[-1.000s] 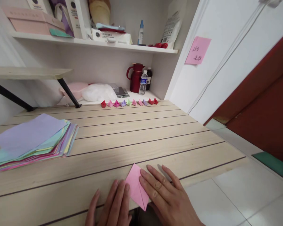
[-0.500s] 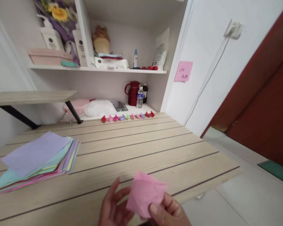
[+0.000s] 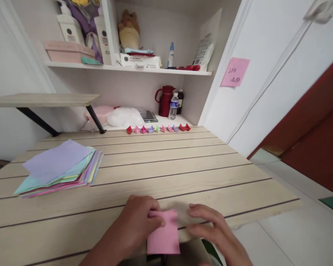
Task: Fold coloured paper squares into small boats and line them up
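Near the front edge of the slatted table I see a pink sheet of paper [image 3: 166,236], now lying as a flat, roughly square piece. My left hand [image 3: 143,218] pinches its upper left corner between thumb and fingers. To the right of the paper, my right hand [image 3: 211,227] is apart from it, fingers spread and slightly blurred, holding nothing. At the left of the table lies a stack of coloured paper [image 3: 59,164], a lilac sheet on top. Along the back edge runs a row of small folded paper pieces [image 3: 157,128] in red, pink, purple and green.
A small raised shelf [image 3: 44,99] on black legs stands at the back left. Behind the table, a cabinet holds a dark red jug [image 3: 165,101], a water bottle [image 3: 173,107] and a white bag [image 3: 124,117]. A pink note [image 3: 235,72] sticks to the wall.
The paper has passed from my right hand to my left and is lower. My right hand has let go and moved right. The view has shifted, showing more of the table's front.
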`<state>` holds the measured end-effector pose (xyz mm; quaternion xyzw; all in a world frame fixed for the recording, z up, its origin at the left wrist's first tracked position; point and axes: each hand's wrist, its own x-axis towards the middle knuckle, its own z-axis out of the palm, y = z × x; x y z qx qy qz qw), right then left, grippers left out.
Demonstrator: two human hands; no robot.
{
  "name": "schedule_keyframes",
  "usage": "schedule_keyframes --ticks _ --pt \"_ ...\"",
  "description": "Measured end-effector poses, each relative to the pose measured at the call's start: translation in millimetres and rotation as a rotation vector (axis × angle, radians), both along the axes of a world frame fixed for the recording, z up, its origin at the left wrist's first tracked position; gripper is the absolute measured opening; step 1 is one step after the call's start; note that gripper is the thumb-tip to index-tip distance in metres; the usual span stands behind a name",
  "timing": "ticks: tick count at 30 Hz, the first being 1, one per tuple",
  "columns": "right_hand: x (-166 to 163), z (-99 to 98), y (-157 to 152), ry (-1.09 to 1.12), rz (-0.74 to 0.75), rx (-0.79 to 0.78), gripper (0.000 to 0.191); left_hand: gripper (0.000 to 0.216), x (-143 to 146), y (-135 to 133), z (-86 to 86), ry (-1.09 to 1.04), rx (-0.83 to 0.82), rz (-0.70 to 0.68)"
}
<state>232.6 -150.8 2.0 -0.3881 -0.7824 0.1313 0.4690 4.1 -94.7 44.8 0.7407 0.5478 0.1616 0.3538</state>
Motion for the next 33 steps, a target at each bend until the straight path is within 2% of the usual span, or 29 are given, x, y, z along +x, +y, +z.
schedule_keyframes --ticks 1,2,5,7,9,11,13,15,17,19,22,26,29,33 --pt "2 -1.4 8 -0.185 0.089 0.111 0.031 0.013 4 6 0.2 0.116 0.14 -0.056" --pt "1 -3.6 16 -0.321 0.135 0.188 0.032 0.014 7 11 0.0 0.165 0.21 -0.103" --pt "-7 -12.0 29 -0.57 0.156 0.306 0.032 0.015 9 21 -4.3 0.197 0.315 -0.156" --pt "-13 -17.0 30 -0.594 0.102 0.318 0.03 0.034 1 22 -11.1 0.236 0.419 -0.121" --pt "-16 -20.2 27 -0.563 0.055 0.304 0.032 0.049 -10 14 -20.0 0.317 0.66 -0.032" --pt "-19 -20.3 23 -0.54 0.046 0.251 0.033 0.039 -22 0 -28.4 0.414 0.979 0.021" --pt "-20 -17.0 20 -0.521 0.046 0.16 0.032 0.036 -29 -18 -34.8 0.466 1.097 -0.135" --pt "-21 -11.3 18 -0.502 0.059 0.064 0.031 0.038 -32 -34 -40.0 0.481 1.148 -0.281" --pt "-20 -5.0 18 -0.481 0.096 -0.009 0.034 0.038 -31 -44 -45.2 0.486 1.195 -0.312" --pt "-18 0.2 18 -0.455 0.137 -0.07 0.043 0.034 -29 -48 -50.3 0.447 1.2 -0.254" --pt "-14 4.1 19 -0.438 0.174 -0.143 0.054 0.038 -26 -47 -55.5 0.314 1.083 -0.139" --pt "-13 5.5 21 -0.407 0.182 -0.188 0.042 0.048 -27 -46 -55.6 0.248 0.956 -0.101" --pt "-15 7.9 21 -0.369 0.159 -0.197 0.034 0.034 -26 -48 -51.6 0.241 0.954 -0.098" --pt "-17 11.3 20 -0.349 0.151 -0.197 0.035 0.021 -23 -47 -46.7 0.146 0.956 -0.038"
